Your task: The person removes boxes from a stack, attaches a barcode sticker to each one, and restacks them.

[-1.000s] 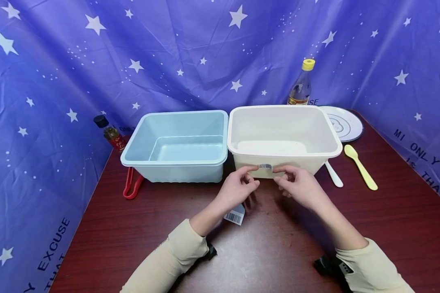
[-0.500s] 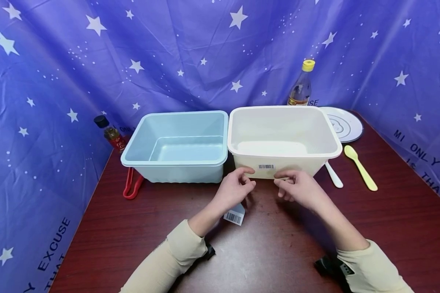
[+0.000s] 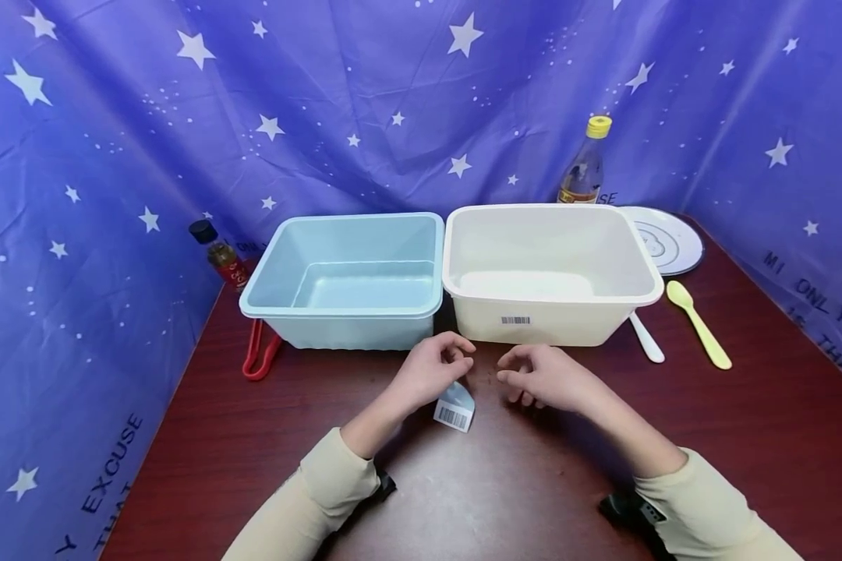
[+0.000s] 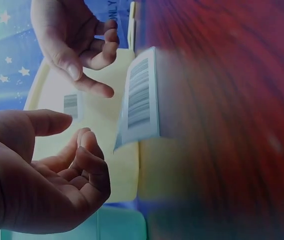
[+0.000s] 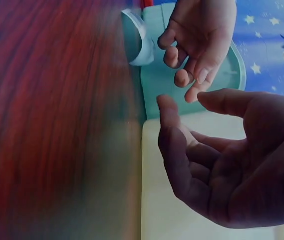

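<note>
In the head view my left hand [image 3: 428, 372] hovers over the table with loosely curled fingers and nothing in them. Just below it lies a curled pale-blue label [image 3: 454, 407] with a barcode, partly covered by the hand. Facing it, my right hand [image 3: 550, 378] also hangs loosely curled and holds nothing. Behind the hands stands a cream plastic bin [image 3: 554, 321], a small barcode sticker [image 3: 515, 320] on its front wall. A light-blue bin [image 3: 344, 327] stands against its left side. The left wrist view shows the label [image 4: 141, 100] standing up off the wood.
A red-labelled bottle [image 3: 228, 265] and red tongs [image 3: 258, 354] are at the left. To the right are a yellow spoon [image 3: 702, 327], a white utensil handle [image 3: 647, 339] and a plate [image 3: 673, 241]. A yellow-capped bottle [image 3: 582, 167] stands behind the cream bin.
Both hands have drawn back from the barcode sticker on the cream bin, toward the person and downward in the head view. The sticker now shows fully. The head view has shifted slightly.
</note>
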Available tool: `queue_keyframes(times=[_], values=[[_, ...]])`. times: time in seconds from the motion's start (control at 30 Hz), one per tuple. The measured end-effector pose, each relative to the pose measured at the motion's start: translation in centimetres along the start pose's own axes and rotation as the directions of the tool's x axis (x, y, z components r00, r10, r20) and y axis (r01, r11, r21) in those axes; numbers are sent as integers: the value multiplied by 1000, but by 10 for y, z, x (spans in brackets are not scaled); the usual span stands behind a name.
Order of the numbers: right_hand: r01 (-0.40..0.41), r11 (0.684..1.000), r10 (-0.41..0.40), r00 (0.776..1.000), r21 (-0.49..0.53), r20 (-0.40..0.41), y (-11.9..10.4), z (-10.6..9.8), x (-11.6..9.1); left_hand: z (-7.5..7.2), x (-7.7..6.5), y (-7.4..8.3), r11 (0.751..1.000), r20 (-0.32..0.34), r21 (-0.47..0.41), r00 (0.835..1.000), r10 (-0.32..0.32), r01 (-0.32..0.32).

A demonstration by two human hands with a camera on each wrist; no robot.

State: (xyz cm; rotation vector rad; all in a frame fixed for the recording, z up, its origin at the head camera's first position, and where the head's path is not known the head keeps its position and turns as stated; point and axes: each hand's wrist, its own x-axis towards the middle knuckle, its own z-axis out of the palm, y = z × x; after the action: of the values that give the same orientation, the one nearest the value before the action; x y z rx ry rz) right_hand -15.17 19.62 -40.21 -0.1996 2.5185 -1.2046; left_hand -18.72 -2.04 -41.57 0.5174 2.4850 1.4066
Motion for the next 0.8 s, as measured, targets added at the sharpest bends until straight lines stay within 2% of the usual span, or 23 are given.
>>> queue_keyframes(times=[0.17,0.3,0.5,0.7,0.8], values=[[13,999,-11,999,-37,45,-10,8,8,-11,-10,-9,999,-2,33,1000,-11,11],[22,999,-20,998,-34,64,-20,12,12,-22,-20,-16,1000,-13,21,1000,-18,18],[35,999,-32,996,-40,78,-29,14,15,-31,-28,-22,998,-19,63,1000,-18,19],[42,995,-36,997,-85,73,-30,15,12,-34,-29,-23,995,21,102,1000,3,-5],[33,995,-23,994,-95,107,-32,16,9,-34,-30,-25,993,65,119,998,14,-21]])
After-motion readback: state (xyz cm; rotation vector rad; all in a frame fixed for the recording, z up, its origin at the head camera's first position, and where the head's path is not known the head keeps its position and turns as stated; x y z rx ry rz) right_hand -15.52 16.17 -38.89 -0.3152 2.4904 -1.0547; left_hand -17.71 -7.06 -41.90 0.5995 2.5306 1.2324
